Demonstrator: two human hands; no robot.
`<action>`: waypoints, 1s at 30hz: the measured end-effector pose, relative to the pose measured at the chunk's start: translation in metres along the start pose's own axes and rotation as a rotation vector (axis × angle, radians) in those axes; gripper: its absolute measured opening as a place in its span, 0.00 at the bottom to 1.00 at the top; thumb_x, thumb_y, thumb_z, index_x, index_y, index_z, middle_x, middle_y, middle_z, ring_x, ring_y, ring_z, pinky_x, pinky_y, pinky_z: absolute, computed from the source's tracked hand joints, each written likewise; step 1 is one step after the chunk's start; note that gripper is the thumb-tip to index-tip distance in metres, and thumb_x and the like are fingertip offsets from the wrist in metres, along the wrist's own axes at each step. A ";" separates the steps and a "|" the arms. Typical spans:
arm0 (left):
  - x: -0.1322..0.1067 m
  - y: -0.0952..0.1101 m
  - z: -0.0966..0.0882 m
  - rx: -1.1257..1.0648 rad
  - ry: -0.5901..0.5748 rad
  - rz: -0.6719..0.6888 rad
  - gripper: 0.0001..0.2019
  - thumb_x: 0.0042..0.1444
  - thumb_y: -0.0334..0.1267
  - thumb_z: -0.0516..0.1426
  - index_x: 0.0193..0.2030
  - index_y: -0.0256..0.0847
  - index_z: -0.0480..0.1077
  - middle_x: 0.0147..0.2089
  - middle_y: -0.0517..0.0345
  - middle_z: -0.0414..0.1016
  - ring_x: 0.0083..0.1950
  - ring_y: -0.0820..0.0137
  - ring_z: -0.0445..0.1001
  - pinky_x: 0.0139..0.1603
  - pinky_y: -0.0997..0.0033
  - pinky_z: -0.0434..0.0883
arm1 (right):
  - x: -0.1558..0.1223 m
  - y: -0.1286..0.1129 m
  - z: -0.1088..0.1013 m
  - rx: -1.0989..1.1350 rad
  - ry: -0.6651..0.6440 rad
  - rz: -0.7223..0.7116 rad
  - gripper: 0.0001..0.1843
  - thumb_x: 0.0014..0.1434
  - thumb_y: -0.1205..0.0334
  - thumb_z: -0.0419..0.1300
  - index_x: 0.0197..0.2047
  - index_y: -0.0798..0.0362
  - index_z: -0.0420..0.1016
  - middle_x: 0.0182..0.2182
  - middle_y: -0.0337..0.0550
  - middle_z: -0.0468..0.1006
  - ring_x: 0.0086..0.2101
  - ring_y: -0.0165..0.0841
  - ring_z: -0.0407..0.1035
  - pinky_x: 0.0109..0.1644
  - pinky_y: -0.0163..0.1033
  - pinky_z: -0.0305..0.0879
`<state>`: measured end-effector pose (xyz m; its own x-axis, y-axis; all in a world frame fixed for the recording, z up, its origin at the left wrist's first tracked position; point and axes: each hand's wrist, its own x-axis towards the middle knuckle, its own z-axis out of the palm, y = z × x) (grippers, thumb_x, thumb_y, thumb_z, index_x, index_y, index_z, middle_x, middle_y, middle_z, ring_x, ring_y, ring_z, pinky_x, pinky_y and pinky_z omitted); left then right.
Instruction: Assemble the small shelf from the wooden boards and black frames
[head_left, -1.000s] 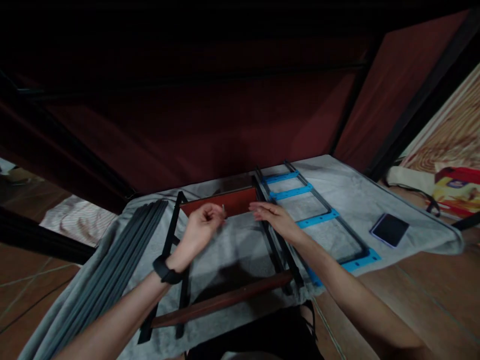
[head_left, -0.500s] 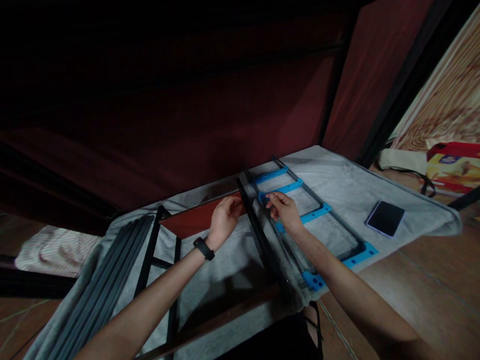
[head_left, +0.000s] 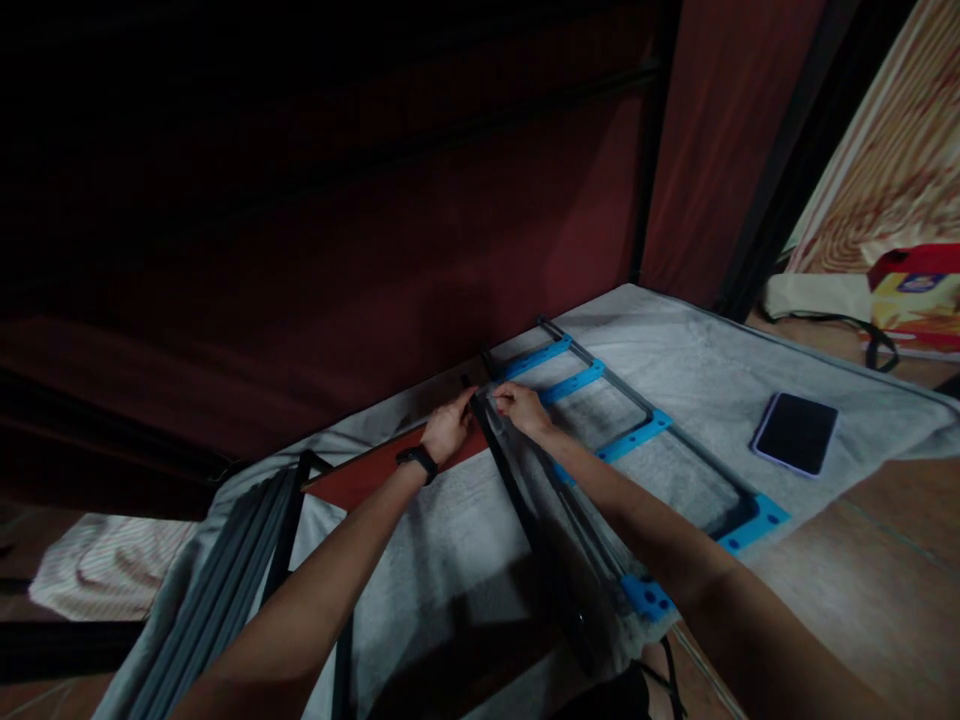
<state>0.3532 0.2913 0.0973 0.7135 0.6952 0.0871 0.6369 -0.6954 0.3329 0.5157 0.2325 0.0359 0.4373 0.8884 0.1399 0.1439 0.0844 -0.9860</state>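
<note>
A bundle of long grey rods [head_left: 217, 590] is lying at the far left on a soft grey cloth [head_left: 697, 360]. Next to it, a flat red-brown board [head_left: 360, 478] is sitting inside a thin black metal frame [head_left: 289, 520].

The left hand [head_left: 448, 428] (it is wearing a black band on the wrist) is curling its fingers at the far corner of the board, right where a black bar [head_left: 517, 500] is meeting it. The right hand [head_left: 519, 406] is pinching the top end of that same bar, fingers close together. What the fingers are gripping is too dark and small to tell.

Just right of the hands, a ladder-shaped frame [head_left: 637, 440] with bright blue flat crosspieces is lying on the cloth. Farther right, a dark, smooth phone [head_left: 796, 432] is resting flat. At the far right, a red and yellow box [head_left: 915, 295] is sitting on the floor.
</note>
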 end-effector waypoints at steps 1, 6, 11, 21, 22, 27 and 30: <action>0.001 -0.001 0.001 -0.015 0.006 0.000 0.29 0.59 0.30 0.53 0.69 0.42 0.61 0.57 0.47 0.76 0.56 0.58 0.75 0.56 0.63 0.70 | 0.004 0.002 0.003 -0.045 -0.005 -0.020 0.08 0.55 0.71 0.55 0.35 0.52 0.75 0.27 0.34 0.75 0.29 0.26 0.70 0.36 0.31 0.70; 0.002 -0.007 0.003 -0.090 0.037 -0.007 0.28 0.59 0.30 0.53 0.67 0.43 0.64 0.56 0.48 0.77 0.54 0.58 0.77 0.55 0.62 0.70 | 0.014 0.010 0.014 -0.025 -0.063 -0.015 0.10 0.57 0.70 0.55 0.35 0.51 0.77 0.31 0.35 0.79 0.32 0.28 0.73 0.38 0.32 0.72; 0.006 -0.012 0.003 -0.151 0.034 -0.035 0.26 0.58 0.32 0.54 0.65 0.44 0.65 0.57 0.50 0.77 0.54 0.61 0.76 0.56 0.62 0.70 | 0.016 0.009 0.016 0.000 -0.103 -0.020 0.11 0.60 0.70 0.55 0.38 0.51 0.79 0.33 0.38 0.80 0.33 0.29 0.75 0.39 0.32 0.72; 0.015 -0.025 0.006 -0.288 -0.007 -0.050 0.25 0.57 0.34 0.55 0.63 0.46 0.65 0.57 0.52 0.76 0.56 0.62 0.75 0.59 0.60 0.69 | 0.023 -0.007 0.015 -0.334 -0.177 -0.265 0.10 0.61 0.69 0.58 0.39 0.51 0.81 0.41 0.45 0.83 0.42 0.36 0.77 0.46 0.34 0.66; 0.015 -0.026 0.006 -0.303 -0.013 -0.037 0.25 0.57 0.34 0.55 0.63 0.45 0.65 0.57 0.52 0.76 0.57 0.62 0.74 0.59 0.60 0.69 | 0.023 -0.007 0.015 -0.351 -0.194 -0.271 0.10 0.61 0.70 0.58 0.40 0.50 0.81 0.41 0.45 0.83 0.43 0.37 0.77 0.46 0.33 0.66; 0.014 -0.024 0.004 -0.345 0.018 -0.050 0.24 0.55 0.33 0.57 0.60 0.45 0.66 0.52 0.52 0.78 0.52 0.63 0.76 0.55 0.62 0.71 | 0.022 -0.008 0.016 -0.359 -0.200 -0.214 0.14 0.59 0.71 0.58 0.46 0.49 0.78 0.38 0.44 0.83 0.41 0.36 0.77 0.42 0.32 0.67; 0.014 -0.024 0.001 -0.329 0.056 -0.130 0.22 0.52 0.34 0.60 0.56 0.43 0.68 0.45 0.53 0.80 0.45 0.64 0.77 0.48 0.64 0.72 | 0.021 -0.009 0.021 -0.254 -0.130 -0.132 0.14 0.58 0.71 0.57 0.45 0.49 0.76 0.36 0.42 0.83 0.39 0.35 0.76 0.42 0.34 0.69</action>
<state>0.3481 0.3174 0.0891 0.6096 0.7894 0.0722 0.5870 -0.5107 0.6282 0.5051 0.2595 0.0454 0.2854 0.9289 0.2359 0.4161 0.1016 -0.9036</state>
